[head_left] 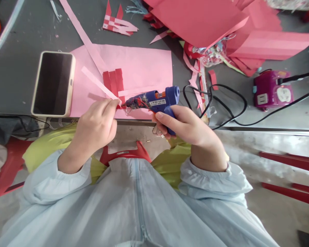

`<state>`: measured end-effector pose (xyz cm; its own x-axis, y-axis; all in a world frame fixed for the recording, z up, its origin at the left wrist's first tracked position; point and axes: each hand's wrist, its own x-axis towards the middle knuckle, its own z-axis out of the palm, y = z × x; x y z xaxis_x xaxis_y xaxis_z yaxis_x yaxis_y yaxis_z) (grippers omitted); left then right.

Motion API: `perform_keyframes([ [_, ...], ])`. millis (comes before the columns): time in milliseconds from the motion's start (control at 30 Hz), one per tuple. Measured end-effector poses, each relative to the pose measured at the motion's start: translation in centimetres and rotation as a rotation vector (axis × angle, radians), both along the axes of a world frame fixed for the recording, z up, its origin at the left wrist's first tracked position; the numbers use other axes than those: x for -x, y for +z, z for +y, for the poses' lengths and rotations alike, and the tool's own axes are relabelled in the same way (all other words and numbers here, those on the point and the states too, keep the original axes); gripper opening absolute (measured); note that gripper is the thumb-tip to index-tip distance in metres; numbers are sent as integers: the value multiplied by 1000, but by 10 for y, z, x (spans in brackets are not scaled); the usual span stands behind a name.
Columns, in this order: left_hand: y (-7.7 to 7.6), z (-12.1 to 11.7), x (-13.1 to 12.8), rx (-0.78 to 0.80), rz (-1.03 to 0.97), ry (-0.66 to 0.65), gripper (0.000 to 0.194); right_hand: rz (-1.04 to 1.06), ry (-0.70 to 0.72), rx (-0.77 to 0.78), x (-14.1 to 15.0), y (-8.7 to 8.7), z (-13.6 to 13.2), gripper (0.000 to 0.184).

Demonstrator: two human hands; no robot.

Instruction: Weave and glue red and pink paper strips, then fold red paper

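Note:
My right hand (187,125) is wrapped round the handle of a blue glue gun (159,99), whose nozzle points left at the strips. My left hand (98,123) pinches the near end of a light pink paper strip (99,84) right at the nozzle tip. Several red paper strips (113,80) lie side by side under the pink strips, forming a small weave on a large pink paper sheet (141,68) at the table's front edge.
A phone (53,83) lies face up left of the sheet. A black cord (221,103) runs from the glue gun toward a purple socket box (271,90). Red paper sheets (208,20) and scraps pile at the back right; a finished woven piece (118,24) lies behind.

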<state>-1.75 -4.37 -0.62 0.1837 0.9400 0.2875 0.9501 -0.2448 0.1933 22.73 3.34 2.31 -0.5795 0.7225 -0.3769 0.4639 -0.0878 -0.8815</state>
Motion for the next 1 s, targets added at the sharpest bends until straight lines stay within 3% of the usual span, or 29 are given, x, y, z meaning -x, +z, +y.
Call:
perform_keyframes([
  [333, 1, 0, 0, 2, 33, 11, 48, -17, 2, -13, -1, -4, 0, 42],
  [600, 1, 0, 0, 26, -31, 17, 47, 15, -2, 48, -5, 5, 1, 52],
  [900, 2, 0, 0, 34, -65, 19, 49, 3, 2, -6, 0, -3, 1, 41],
  [1000, 0, 0, 1, -29, -11, 2, 48, -2, -16, -8, 0, -1, 1, 41],
])
